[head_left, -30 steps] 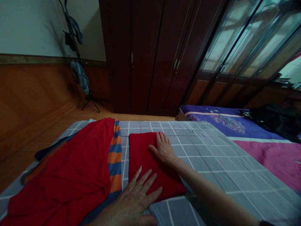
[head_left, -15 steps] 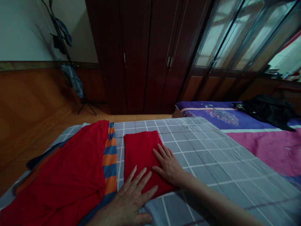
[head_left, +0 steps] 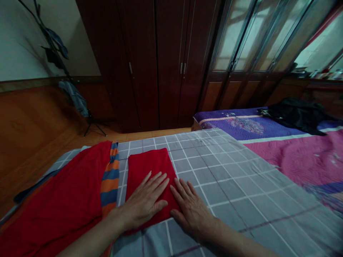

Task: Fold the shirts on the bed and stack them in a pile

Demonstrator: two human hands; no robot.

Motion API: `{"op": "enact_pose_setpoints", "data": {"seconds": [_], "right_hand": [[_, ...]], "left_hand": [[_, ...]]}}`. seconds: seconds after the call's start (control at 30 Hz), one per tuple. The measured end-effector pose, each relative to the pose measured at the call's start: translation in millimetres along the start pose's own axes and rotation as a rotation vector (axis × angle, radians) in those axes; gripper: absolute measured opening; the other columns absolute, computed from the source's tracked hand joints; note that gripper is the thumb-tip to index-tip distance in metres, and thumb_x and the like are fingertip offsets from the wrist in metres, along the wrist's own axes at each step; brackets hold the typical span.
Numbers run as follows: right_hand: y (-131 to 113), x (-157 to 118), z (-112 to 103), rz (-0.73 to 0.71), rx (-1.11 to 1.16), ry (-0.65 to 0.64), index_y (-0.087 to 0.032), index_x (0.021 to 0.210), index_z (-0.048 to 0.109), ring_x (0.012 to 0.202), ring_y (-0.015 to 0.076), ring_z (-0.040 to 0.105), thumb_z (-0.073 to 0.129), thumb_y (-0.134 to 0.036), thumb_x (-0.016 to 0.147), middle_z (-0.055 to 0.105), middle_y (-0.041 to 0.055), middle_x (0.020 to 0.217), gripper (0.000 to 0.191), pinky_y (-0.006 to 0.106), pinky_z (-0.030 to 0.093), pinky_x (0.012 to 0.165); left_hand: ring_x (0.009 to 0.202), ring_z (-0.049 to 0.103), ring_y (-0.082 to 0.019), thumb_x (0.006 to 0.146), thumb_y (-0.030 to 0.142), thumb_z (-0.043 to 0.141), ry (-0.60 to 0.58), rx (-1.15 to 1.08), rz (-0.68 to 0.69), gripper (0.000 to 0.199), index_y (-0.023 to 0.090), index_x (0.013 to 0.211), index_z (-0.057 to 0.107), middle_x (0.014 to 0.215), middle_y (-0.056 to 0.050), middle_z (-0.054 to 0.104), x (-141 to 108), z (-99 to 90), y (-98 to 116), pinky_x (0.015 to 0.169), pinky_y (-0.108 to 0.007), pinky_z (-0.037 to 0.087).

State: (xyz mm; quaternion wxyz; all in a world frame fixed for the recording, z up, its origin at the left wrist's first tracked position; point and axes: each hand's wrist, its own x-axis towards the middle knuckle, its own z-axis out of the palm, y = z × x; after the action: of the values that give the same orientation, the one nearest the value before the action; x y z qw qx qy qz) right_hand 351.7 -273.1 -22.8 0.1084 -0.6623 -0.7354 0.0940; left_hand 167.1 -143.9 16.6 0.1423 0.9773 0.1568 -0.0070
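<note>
A folded red cloth (head_left: 148,162) lies flat on the grey checked bedsheet (head_left: 227,175). My left hand (head_left: 147,200) rests palm down on its middle, fingers stretched out and holding nothing. Over the cloth's right edge lies my right hand (head_left: 191,210), also flat with fingers extended. To the left is a larger loose red cloth (head_left: 66,192), with a blue and orange striped cloth (head_left: 110,175) showing along its right side.
Beyond the bed stands a dark wooden wardrobe (head_left: 144,71). At the right is another bed with a purple and pink cover (head_left: 284,153) and a black garment (head_left: 297,114) on it. A coat stand (head_left: 57,57) is at the back left.
My left hand has moved forward, further onto the folded red cloth. My right hand has drawn back toward the near right edge. The view has turned slightly right.
</note>
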Motion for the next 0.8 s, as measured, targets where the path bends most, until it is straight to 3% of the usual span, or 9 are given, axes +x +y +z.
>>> {"op": "enact_pose_setpoints", "data": {"seconds": [0.13,0.27,0.37,0.5,0.63,0.8], "right_hand": [[2,-1,2,0.006,0.058,-0.001,-0.022,0.147,0.023,0.141,0.0265,0.005,0.04,-0.055,0.09,0.015,0.008,0.152,0.068,0.05,0.009,0.115],[4,-2,1,0.008,0.093,0.005,-0.022,0.147,0.023,0.141,0.0276,0.005,0.043,-0.056,0.089,0.013,0.0077,0.152,0.07,0.05,0.01,0.115],[4,-3,-2,-0.008,0.115,0.004,-0.022,0.147,0.023,0.141,0.0275,0.004,0.042,-0.056,0.089,0.014,0.0067,0.152,0.07,0.051,0.009,0.115],[5,-4,-5,0.003,0.16,-0.036,-0.022,0.148,0.02,0.14,0.0291,0.001,0.038,-0.058,0.09,0.01,0.0053,0.153,0.07,0.051,0.008,0.115],[6,-5,-5,0.001,0.182,-0.037,-0.023,0.148,0.018,0.14,0.0293,-0.001,0.038,-0.058,0.09,0.007,0.0048,0.153,0.07,0.051,0.007,0.115],[6,-5,-3,-0.009,0.182,-0.032,-0.022,0.148,0.02,0.14,0.0288,0.0,0.036,-0.059,0.09,0.008,0.0066,0.153,0.07,0.051,0.006,0.115]], "left_hand": [[0.143,0.006,-0.02,0.093,0.059,0.024,-0.057,0.072,-0.004,0.068,0.019,0.148,0.017,0.155,-0.007,0.014,66,-0.9,-20,0.115,-0.045,0.003],[0.143,0.006,-0.022,0.092,0.061,0.026,0.004,0.119,-0.101,0.068,0.023,0.148,0.019,0.155,-0.007,0.013,101,-1.2,-69,0.114,-0.048,0.002],[0.142,0.012,-0.026,0.091,0.061,0.029,0.103,0.136,-0.278,0.066,0.026,0.146,0.024,0.154,-0.007,0.019,95,0.2,-111,0.112,-0.051,0.006],[0.138,0.027,-0.025,0.092,0.054,0.027,0.26,0.117,-0.484,0.062,0.019,0.142,0.035,0.149,-0.009,0.034,70,10.3,-150,0.112,-0.045,0.017],[0.129,0.041,-0.02,0.094,0.046,0.025,0.395,0.124,-0.509,0.055,0.013,0.128,0.053,0.138,-0.008,0.05,62,17.9,-163,0.11,-0.034,0.026],[0.119,0.05,-0.02,0.093,0.044,0.028,0.48,0.175,-0.577,0.051,0.013,0.116,0.062,0.127,-0.008,0.058,63,16.0,-159,0.104,-0.03,0.034]]}}
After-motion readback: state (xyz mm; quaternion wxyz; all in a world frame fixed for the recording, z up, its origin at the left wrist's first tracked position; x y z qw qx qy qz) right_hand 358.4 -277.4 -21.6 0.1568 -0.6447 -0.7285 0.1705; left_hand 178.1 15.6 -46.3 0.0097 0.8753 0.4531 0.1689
